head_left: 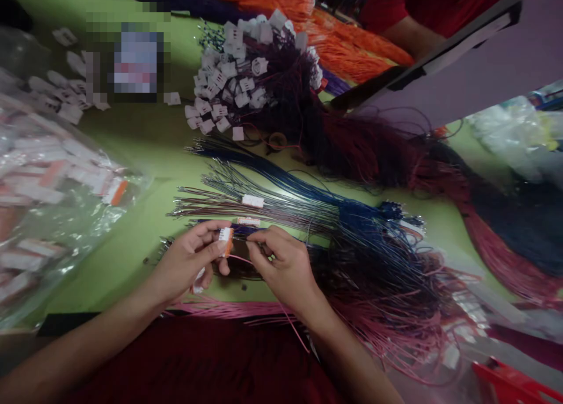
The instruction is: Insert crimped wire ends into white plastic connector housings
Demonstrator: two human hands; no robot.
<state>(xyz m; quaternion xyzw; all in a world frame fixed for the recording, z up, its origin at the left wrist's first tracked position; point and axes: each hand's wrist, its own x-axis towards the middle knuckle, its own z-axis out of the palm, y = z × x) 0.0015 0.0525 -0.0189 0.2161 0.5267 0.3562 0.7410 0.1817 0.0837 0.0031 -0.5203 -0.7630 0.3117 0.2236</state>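
Observation:
My left hand (187,260) is closed around a white connector housing with an orange edge (226,241), holding it between thumb and fingers. Another white piece (199,281) shows under that palm. A pink wire (241,258) runs from the connector towards my right hand (284,263). The right thumb and forefinger are pinched just right of the connector, on what looks like a thin dark wire. Beyond the hands, a white connector (253,201) and a white-and-orange one (248,221) lie on bundles of brown wires (206,204) and grey wires (229,181).
Blue wires (264,169) cross the green table (153,140). Behind them sits a heap of white connectors (220,81) on dark wires. Pink wires (211,308) line the near edge. At left lies a plastic bag of connectors (53,175); a panel (457,58) stands at right, with another person's arm (413,37) behind.

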